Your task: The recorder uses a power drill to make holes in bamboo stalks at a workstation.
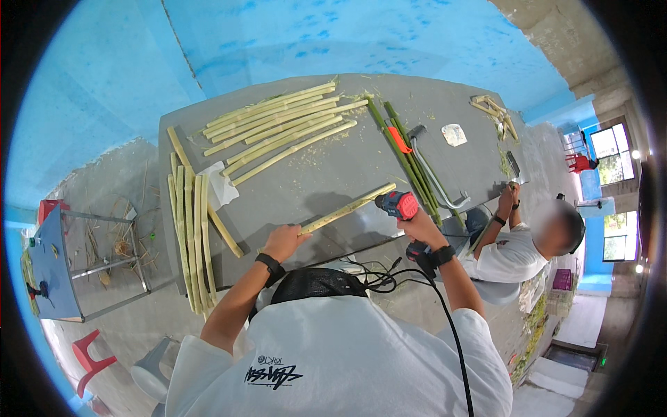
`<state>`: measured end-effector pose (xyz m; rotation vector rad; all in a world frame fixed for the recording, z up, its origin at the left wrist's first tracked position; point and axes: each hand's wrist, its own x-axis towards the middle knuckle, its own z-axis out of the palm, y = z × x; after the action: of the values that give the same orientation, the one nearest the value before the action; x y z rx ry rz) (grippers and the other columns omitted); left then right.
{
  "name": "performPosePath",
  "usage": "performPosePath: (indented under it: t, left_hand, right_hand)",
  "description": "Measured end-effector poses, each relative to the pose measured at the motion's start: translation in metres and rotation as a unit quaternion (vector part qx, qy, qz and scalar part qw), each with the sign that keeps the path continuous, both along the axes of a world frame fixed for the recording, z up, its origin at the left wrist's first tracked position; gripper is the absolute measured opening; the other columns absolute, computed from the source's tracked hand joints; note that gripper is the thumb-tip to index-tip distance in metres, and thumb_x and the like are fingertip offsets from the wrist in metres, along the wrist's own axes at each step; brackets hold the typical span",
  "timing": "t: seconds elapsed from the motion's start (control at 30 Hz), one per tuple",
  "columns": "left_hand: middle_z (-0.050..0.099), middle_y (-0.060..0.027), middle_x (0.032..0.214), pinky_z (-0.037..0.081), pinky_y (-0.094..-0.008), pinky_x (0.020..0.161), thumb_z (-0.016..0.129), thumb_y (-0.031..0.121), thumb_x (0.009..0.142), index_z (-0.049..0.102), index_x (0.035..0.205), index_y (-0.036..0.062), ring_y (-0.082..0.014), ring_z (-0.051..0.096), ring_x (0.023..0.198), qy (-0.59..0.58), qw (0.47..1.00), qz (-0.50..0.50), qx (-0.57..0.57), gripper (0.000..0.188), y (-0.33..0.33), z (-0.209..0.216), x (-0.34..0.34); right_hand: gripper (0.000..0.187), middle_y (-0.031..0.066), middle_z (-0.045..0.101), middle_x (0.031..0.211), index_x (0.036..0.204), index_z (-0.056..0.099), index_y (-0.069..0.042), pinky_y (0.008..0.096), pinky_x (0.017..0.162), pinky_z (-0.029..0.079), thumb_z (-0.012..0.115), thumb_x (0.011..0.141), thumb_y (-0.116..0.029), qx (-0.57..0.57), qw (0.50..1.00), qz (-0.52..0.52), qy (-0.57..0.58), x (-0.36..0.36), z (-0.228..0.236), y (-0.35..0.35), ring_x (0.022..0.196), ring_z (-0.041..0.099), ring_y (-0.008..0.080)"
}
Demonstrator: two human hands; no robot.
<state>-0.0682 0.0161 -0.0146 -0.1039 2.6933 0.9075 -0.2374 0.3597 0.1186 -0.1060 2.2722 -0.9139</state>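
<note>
My left hand (283, 243) is closed round the near end of a peeled, pale bamboo pole (347, 210). The pole slants up to the right over the grey table, with small dark spots along it. In my right hand (425, 229) is a red and black cordless drill (398, 205), its front pointing left beside the pole's far end. Whether the bit touches the pole I cannot tell. Beyond the drill lie green bamboo poles (415, 174), an orange-handled tool (398, 139) and a hacksaw (432, 170).
Peeled bamboo poles (278, 118) lie in a row at the table's (292, 181) far left, with more poles (187, 236) on its left edge. A co-worker (521, 243) sits at the right, hands at the table edge. A black cable (451, 320) runs along my right side.
</note>
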Motion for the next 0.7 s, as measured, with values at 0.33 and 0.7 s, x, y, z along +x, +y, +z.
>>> performPosePath:
  t: [0.33, 0.7]
  left_hand:
    - [0.064, -0.0211, 0.08, 0.048, -0.0531, 0.07, 0.052, 0.052, 0.096, 0.062, 0.089, 0.0034, -0.043, 0.062, 0.08, 0.022, 1.0, 0.007, 0.005, 0.05, 0.002, 0.0, 0.001]
    - [0.066, -0.0199, 0.082, 0.051, -0.0507, 0.072, 0.054, 0.053, 0.094, 0.064, 0.09, 0.0035, -0.0403, 0.064, 0.081, 0.0, 1.0, 0.005, -0.016, 0.051, 0.003, 0.0, 0.0]
  right_hand:
    - [0.022, 0.0057, 0.055, 0.057, 0.085, 0.057, 0.0, 0.0326, 0.043, 0.043, 0.069, 0.075, -0.016, 0.033, 0.999, 0.036, 0.006, -0.008, 0.006, -0.006, 0.043, 0.055, 0.0168]
    - [0.019, 0.0051, 0.055, 0.057, 0.084, 0.059, -0.001, 0.0312, 0.041, 0.043, 0.068, 0.074, -0.013, -0.002, 1.0, 0.007, -0.025, -0.01, 0.007, -0.008, 0.042, 0.055, 0.0164]
